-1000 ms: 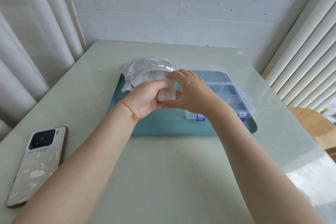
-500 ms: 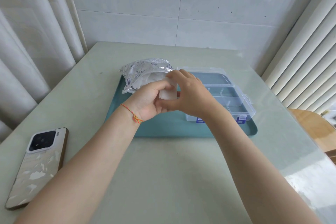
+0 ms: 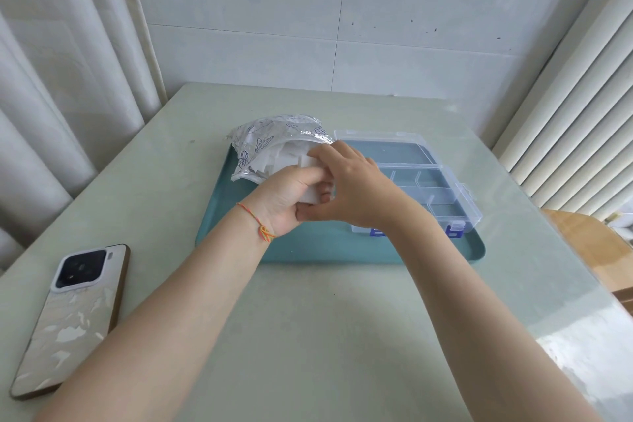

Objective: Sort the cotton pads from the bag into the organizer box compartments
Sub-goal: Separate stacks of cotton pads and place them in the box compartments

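Both hands meet over the middle of the teal tray (image 3: 325,247), and between them sits a small stack of white cotton pads (image 3: 312,181). The left hand (image 3: 287,197) has its fingers curled around the near and left side of the stack, its grip closed on it from below. The right hand (image 3: 352,192) comes over the top, fingers bent down onto the far edge of the stack and thumb tucked underneath, so its grip also pinches the pads. How many pads are in the stack cannot be told. A thin orange string bracelet (image 3: 260,226) circles the left wrist.

Just behind the hands lies the crinkled clear bag (image 3: 270,140), printed with blue figures, its mouth turned toward the hands and more white pads showing inside. It rests on the far left part of the tray.

To the right of the hands stands the clear organizer box (image 3: 435,188), lid laid open toward the far side, its dividers marking several compartments; those in view look bare. Blue latches show at its near edge. The right wrist hides part of the box.

The tray sits on a pale green counter (image 3: 325,336). A phone (image 3: 68,315) lies face down near the counter's left edge, well apart from the tray.
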`<state>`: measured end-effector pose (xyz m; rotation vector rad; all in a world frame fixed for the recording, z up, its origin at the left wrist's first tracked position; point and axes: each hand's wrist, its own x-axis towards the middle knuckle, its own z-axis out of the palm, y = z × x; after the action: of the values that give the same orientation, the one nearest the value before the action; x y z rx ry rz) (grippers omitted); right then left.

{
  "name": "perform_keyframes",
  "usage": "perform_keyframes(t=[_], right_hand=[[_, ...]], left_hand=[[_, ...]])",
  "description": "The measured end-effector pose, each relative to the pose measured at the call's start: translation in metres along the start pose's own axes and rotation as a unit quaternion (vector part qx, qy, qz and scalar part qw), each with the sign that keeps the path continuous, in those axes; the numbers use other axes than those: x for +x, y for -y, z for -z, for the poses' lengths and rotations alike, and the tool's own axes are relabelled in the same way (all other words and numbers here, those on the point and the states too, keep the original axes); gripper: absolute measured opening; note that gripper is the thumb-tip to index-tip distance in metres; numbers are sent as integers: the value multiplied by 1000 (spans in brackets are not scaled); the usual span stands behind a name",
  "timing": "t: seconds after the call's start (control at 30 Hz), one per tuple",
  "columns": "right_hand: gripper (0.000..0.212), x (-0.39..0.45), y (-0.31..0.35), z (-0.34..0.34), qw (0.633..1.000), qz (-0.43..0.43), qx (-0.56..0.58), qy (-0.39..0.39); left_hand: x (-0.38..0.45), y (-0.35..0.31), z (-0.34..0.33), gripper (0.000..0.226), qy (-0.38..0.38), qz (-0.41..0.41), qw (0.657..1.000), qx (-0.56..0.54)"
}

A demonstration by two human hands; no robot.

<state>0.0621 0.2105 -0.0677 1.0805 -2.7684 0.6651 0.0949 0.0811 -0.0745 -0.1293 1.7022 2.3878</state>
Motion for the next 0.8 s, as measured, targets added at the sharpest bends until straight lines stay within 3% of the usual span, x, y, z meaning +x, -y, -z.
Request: perform_keyframes(t=[0.07, 0.13, 0.2, 0.27, 0.33, 0.43, 0.57, 0.73, 0.8], right_hand=[[73, -2, 0, 9, 996, -15, 77, 43], [53, -3, -1, 18, 985, -25, 160, 66], [27, -3, -5, 27, 970, -44, 228, 67], [19, -3, -9, 32, 953, -80, 286, 55], [13, -3, -14, 34, 951, -106, 288, 41], [4, -4, -23, 37, 950, -128, 284, 29], [11, -4, -38, 45, 935, -169, 310, -23], [34, -6, -45, 41, 892, -200, 392, -102], [25, -4, -50, 37, 898, -201, 372, -121]], left_hand=[[3, 3, 2, 28, -29, -16, 999, 20], [3, 3, 5, 16, -42, -24, 997, 61], [2, 1, 8, 18, -23, -30, 994, 102], [-1, -3, 8, 21, 24, -40, 990, 135], [-5, -6, 3, 16, 67, -48, 986, 146], [-4, -7, -3, 18, 64, -32, 990, 119], [6, -4, -10, 23, -36, -42, 988, 144], [21, -3, -25, 7, -131, -107, 975, 143], [29, 0, -26, 9, -151, -108, 969, 161]])
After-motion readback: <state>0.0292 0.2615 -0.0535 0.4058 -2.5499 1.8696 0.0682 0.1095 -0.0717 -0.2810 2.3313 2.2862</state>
